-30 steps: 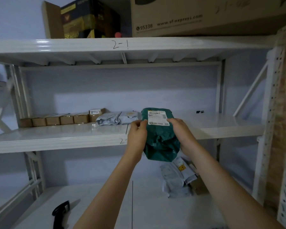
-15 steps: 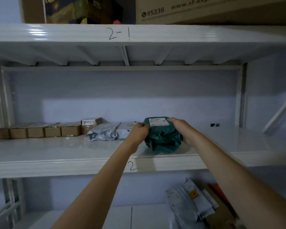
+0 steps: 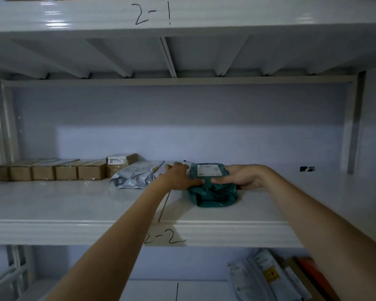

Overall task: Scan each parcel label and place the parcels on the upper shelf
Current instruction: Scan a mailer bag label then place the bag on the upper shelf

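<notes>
Item one: green parcel [image 3: 213, 192], a soft poly bag, lying on the shelf marked "2-2" [image 3: 74, 231], white label [image 3: 209, 169] face up on its far end; I cannot read the print on it. My left hand [image 3: 178, 175] grips its left edge, thumb laid across the top; my right hand [image 3: 245, 177] grips the right edge, thumb likewise on top. Item two: grey parcel [image 3: 135, 175], crumpled, just left of the green one, partly under my left hand. Item three: a row of brown boxes [image 3: 48, 171] along the far left of the same shelf, the rightmost box [image 3: 122, 165] bearing a white label, text too small to read. Item four: shelf above [image 3: 248, 16], handwritten "2-1". Item five: lower shelf, right, a pile of grey mailers [image 3: 263, 279], one with a yellow sticker [image 3: 271, 274].
</notes>
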{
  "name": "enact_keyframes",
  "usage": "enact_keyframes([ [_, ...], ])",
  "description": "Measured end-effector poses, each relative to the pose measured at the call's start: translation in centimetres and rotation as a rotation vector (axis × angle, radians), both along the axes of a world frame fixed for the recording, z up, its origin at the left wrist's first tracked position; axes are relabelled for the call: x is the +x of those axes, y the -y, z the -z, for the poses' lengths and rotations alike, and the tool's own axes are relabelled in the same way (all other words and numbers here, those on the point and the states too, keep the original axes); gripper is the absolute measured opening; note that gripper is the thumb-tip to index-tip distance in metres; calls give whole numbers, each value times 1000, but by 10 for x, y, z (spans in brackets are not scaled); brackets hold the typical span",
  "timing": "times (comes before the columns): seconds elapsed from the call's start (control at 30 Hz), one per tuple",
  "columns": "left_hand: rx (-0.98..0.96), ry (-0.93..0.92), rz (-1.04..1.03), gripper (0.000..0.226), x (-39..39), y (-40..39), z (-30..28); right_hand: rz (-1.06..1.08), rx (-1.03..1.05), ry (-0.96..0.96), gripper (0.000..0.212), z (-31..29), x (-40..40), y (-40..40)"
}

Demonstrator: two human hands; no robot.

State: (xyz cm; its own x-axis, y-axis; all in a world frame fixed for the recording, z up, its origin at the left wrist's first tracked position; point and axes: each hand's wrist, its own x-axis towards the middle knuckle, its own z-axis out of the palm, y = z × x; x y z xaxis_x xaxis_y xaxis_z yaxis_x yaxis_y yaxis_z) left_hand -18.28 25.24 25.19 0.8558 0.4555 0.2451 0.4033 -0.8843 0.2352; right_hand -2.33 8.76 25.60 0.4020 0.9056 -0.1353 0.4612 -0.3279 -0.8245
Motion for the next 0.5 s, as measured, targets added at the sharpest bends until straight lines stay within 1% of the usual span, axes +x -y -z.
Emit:
enact_keyframes([
  [0.03,16,-16,-10,97,-1,0,-3,-21,-15,0,96,-1,4,0],
  [0.07,21,-27,-10,96,2,-1,-5,-40,-34,0,95,-3,5,0],
  [0.1,36,-33,-6,95,2,0,-7,-51,-51,-2,86,-5,6,-1],
  [0.17,85,-52,1,90,6,3,-13,-62,-75,44,62,-6,7,-3],
  [0.2,118,-67,16,85,10,4,-14,-66,-84,83,54,-6,9,-6],
  [0.23,150,-92,36,79,13,5,-16,-66,-92,112,54,-6,13,-9],
  [0.27,167,-117,48,74,18,5,-18,-62,-95,140,61,-5,15,-12],
  [0.3,170,-138,50,71,23,3,-19,-50,-93,154,73,-3,20,-16],
  [0.33,164,-155,47,72,28,0,-20,-27,-92,165,84,-2,25,-21],
  [0.37,165,-171,42,74,33,-3,-20,0,-85,165,87,-2,30,-25],
  [0.5,145,-185,9,76,50,-17,-20,68,-65,179,77,-1,40,-39],
])
